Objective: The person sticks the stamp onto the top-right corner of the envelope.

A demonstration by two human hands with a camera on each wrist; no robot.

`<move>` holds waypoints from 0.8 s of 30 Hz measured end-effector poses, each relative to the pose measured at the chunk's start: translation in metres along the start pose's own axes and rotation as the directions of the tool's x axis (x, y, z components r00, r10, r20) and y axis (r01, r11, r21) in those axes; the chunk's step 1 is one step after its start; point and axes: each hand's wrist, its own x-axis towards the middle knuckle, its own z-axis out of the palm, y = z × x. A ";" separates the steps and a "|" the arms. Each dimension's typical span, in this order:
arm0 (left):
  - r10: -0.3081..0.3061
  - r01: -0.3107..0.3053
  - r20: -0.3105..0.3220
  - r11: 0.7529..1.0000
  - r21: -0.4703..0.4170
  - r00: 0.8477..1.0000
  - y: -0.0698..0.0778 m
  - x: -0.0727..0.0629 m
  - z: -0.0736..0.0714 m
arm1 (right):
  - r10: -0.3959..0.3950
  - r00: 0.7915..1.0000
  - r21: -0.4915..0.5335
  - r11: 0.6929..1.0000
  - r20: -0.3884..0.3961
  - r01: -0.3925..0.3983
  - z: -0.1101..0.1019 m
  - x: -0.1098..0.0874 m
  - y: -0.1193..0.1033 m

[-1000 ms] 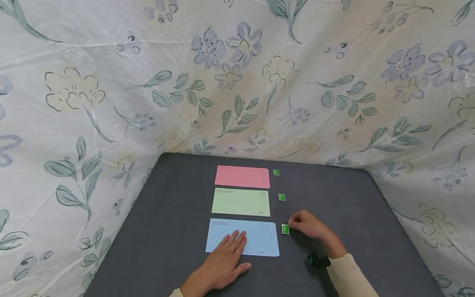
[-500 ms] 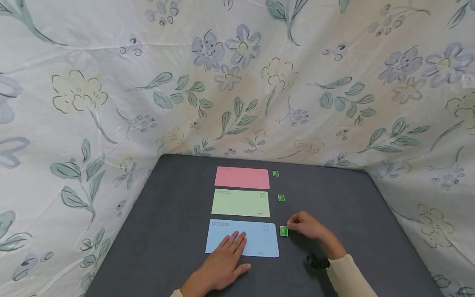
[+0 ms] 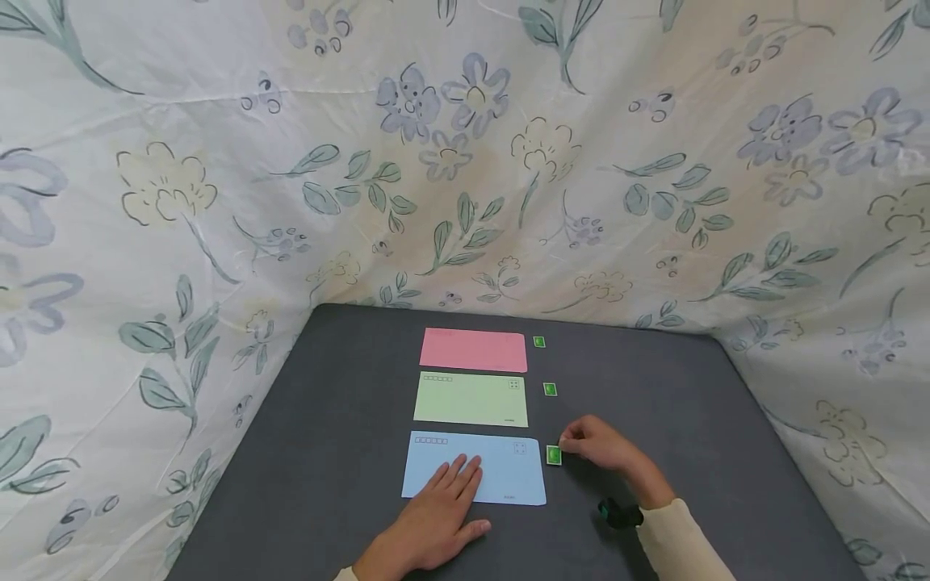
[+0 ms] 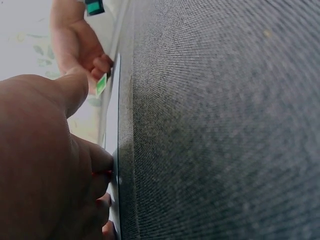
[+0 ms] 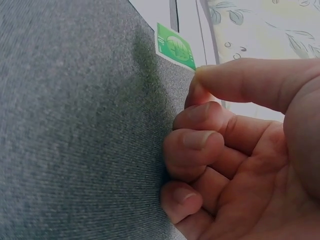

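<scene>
My right hand [image 3: 601,444] pinches a green postage stamp [image 5: 174,46] by one corner between thumb and index finger, the other fingers curled. The stamp is raised off the cloth, just right of the blue envelope [image 3: 508,472]. Fingers straight, my left hand [image 3: 439,520] rests flat on that envelope's lower middle part. A row of small boxes is printed at the envelope's upper left, a dotted square at its upper right. In the left wrist view the left hand [image 4: 45,155] is close up, with the pinched stamp [image 4: 101,85] beyond it.
Above the blue envelope lie a light green envelope [image 3: 468,403] and a pink envelope [image 3: 472,350]. To their right, one green stamp [image 3: 550,389] lies beside the light green envelope and another green stamp [image 3: 539,342] beside the pink one. Flowered cloth [image 3: 465,161] surrounds the dark table [image 3: 327,420].
The right hand has shifted slightly left with the stamp, bringing it nearer the blue envelope's right edge. My left hand stays in place on the envelope.
</scene>
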 end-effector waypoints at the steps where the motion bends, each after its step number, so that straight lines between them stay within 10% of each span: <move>1: 0.000 0.000 0.001 1.000 0.001 1.000 0.000 0.000 0.000 | 0.004 1.000 -0.003 1.000 -0.003 -0.004 0.000 0.000 -0.001; 24: 0.009 -0.009 -0.003 1.000 0.000 1.000 -0.002 0.000 0.001 | 0.012 1.000 0.023 1.000 0.006 -0.012 0.007 0.003 -0.011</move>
